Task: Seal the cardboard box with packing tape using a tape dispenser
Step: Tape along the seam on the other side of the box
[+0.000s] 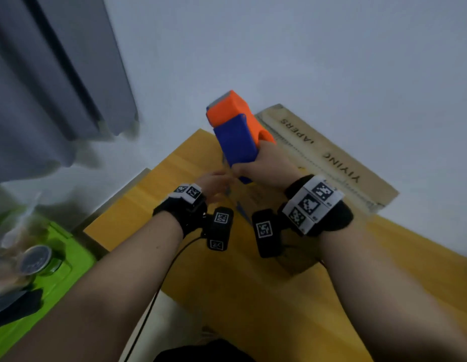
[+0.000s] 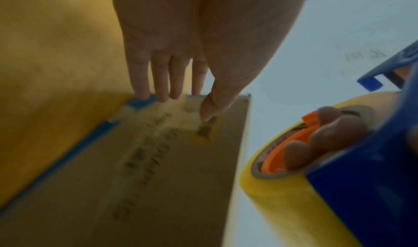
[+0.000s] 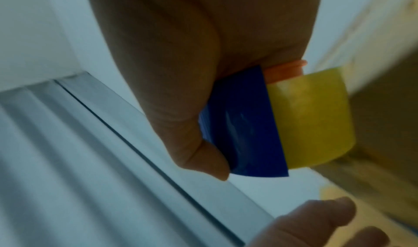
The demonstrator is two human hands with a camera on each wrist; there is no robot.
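Note:
My right hand [image 1: 263,165] grips the blue and orange tape dispenser [image 1: 235,131], lifted and tilted above the cardboard box [image 1: 258,197]. The hands and wrist bands hide most of the box in the head view. In the left wrist view my left hand [image 2: 181,82] lies with straight fingers on the far edge of the box [image 2: 158,179], and the thumb presses its top. The yellow tape roll [image 2: 282,206] sits in the dispenser [image 2: 373,188] just to the right of the box. In the right wrist view, fingers wrap the dispenser [image 3: 244,125] beside the roll [image 3: 312,118].
The box stands on a yellow wooden table [image 1: 148,205] against a white wall. A flat printed cardboard sheet [image 1: 326,152] lies at the back right. A green bin [image 1: 62,270] with a round lid is at the left, below a grey curtain [image 1: 57,74].

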